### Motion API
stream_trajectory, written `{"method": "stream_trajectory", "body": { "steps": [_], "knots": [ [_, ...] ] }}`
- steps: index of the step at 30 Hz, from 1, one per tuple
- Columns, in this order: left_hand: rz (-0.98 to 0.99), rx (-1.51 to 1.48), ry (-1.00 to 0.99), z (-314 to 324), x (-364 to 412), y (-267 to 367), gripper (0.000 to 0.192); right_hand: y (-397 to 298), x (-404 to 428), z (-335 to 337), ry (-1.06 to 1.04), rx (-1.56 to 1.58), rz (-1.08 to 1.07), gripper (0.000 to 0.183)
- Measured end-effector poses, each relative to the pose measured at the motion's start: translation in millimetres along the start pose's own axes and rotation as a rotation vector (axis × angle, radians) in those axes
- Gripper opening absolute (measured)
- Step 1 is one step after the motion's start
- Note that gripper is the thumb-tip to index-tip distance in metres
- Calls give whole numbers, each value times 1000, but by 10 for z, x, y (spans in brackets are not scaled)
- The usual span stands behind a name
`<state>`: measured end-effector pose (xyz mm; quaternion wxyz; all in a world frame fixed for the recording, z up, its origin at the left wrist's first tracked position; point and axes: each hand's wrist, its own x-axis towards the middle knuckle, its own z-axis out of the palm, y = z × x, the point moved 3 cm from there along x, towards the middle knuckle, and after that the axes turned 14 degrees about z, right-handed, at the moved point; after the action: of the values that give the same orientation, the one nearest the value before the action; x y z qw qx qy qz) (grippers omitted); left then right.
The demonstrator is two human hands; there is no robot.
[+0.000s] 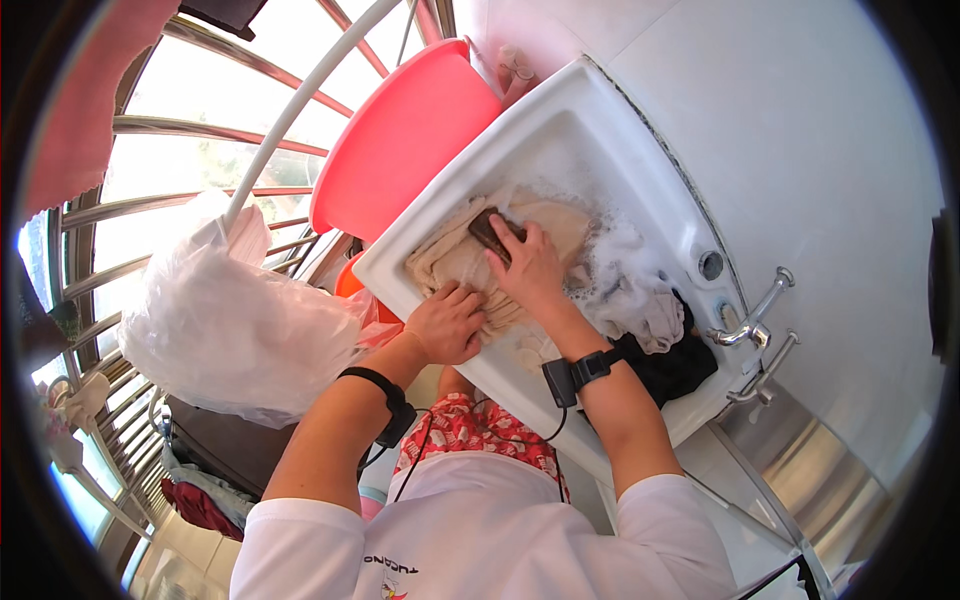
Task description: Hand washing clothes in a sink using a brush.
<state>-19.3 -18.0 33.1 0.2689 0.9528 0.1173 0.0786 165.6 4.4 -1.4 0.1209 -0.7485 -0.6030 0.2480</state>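
A wet beige cloth (457,259) lies spread over the sloping inside of a white ceramic laundry sink (637,124). My right hand (531,262) grips a dark brown block (495,234), either a scrub brush or a bar of soap, and presses it on the cloth. Near the sink's front left rim, my left hand (448,319) holds the cloth's lower edge with curled fingers. Suds and a soapy pale grey garment (645,307) sit to the right of the cloth. A black garment (671,364) lies beyond, partly hidden by my right forearm.
Two metal taps (750,330) project over the sink's right end, near an overflow hole (710,265). A pink plastic basin (405,135) stands against the sink's left side. A stuffed clear plastic bag (240,330) hangs at left, before the window bars (225,131). Cables run from both wristbands.
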Motion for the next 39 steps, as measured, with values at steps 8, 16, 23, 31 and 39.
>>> {"method": "stream_trajectory", "body": {
  "steps": [8,16,23,31,39],
  "knots": [
    [-48,8,18,23,22,-4,27,641,533,-112,295,0,416,57],
    [-82,-2,19,8,-64,16,31,454,-529,26,178,107,260,67],
    [-14,70,-125,47,-15,18,43,252,242,-26,95,-64,122,60],
    [-103,84,-63,108,-36,1,45,954,19,-31,425,186,207,67],
    [-150,79,-69,99,-9,7,47,939,-466,121,361,134,548,71]
  ]
}}
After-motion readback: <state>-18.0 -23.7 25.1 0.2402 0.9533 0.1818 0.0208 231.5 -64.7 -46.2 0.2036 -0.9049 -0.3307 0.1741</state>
